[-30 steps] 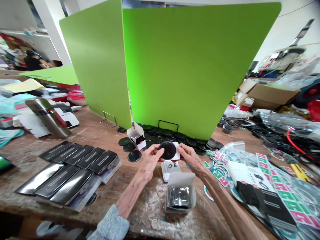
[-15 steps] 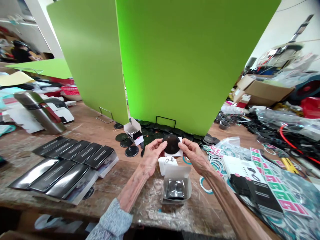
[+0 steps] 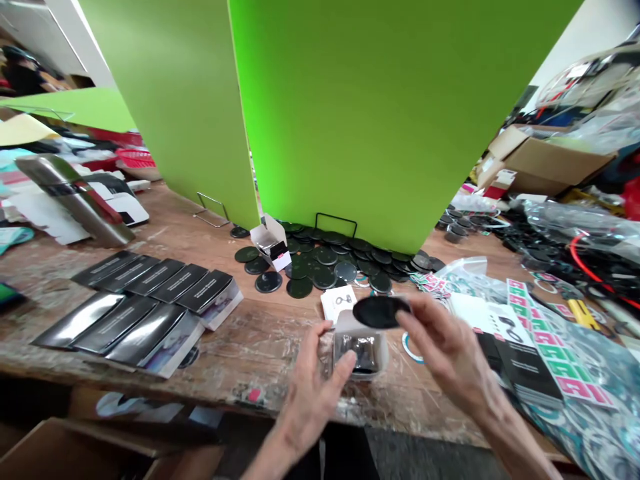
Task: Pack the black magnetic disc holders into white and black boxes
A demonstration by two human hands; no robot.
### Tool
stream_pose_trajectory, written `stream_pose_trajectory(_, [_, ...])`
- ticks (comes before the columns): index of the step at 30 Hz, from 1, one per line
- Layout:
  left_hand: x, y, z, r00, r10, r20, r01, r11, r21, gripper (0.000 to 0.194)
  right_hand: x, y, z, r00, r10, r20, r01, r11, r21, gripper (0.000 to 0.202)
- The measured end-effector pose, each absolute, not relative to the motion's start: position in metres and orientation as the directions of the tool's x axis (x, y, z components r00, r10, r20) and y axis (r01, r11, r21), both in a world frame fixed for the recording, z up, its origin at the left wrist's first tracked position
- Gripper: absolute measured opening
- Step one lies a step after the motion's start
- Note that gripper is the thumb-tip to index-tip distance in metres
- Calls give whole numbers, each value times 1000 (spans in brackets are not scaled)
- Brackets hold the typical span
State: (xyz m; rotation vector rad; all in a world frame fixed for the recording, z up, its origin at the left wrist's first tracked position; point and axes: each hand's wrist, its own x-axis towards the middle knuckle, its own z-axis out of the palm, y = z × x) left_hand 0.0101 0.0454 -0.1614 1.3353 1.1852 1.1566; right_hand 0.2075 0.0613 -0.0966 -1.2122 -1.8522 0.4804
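My right hand (image 3: 447, 350) pinches a round black disc (image 3: 377, 312) by its right edge, tilted above the open box. My left hand (image 3: 313, 383) is at the left side of the small white open box (image 3: 381, 363), with thumb and fingers spread apart. Its thumb overlaps the box's front; whether it presses on it I cannot tell. Inside the box lies a dark item in clear plastic (image 3: 367, 352). Just behind the box is a white printed leaflet or card (image 3: 337, 303) with a small drawing.
Several black discs (image 3: 320, 273) lie before the green panel (image 3: 380, 120). Closed black boxes (image 3: 130, 320) stand in rows at left, near a steel flask (image 3: 75, 200). Another open white box (image 3: 270, 241) stands behind. At right are sticker strips (image 3: 547, 347) and dark printed packets (image 3: 525, 367).
Both hands held the disc before; now only the right does, having brought it nearer and to the right. My left hand has let go and come down to the open box. The view has tilted down.
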Motion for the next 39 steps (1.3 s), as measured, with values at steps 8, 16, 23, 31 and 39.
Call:
stream_pose_trajectory(8, [37, 36, -203, -8, 999, 35, -107, -35, 994, 36, 186, 48, -158, -473, 732, 491, 811, 579, -82, 41])
stream_pose_trajectory(16, [33, 40, -206, 10, 999, 49, -86, -48, 995, 35, 182, 43, -167, -396, 685, 611, 877, 480, 30, 33])
stream_pose_trajectory(23, [30, 36, -212, -14, 995, 94, -17, -94, 995, 43, 185, 30, -176, -437, 705, 559, 807, 581, -102, 31])
stream_pose_trajectory(31, [24, 35, -214, 30, 896, 444, 356, -424, 833, 33, 190, 36, -192, -116, 977, 178, 223, 200, -954, 41])
stream_pose_trajectory(39, [4, 44, -190, 190, 959, 209, 187, -245, 952, 39, 200, 37, -240, -6, 927, 375, 388, 348, -853, 44])
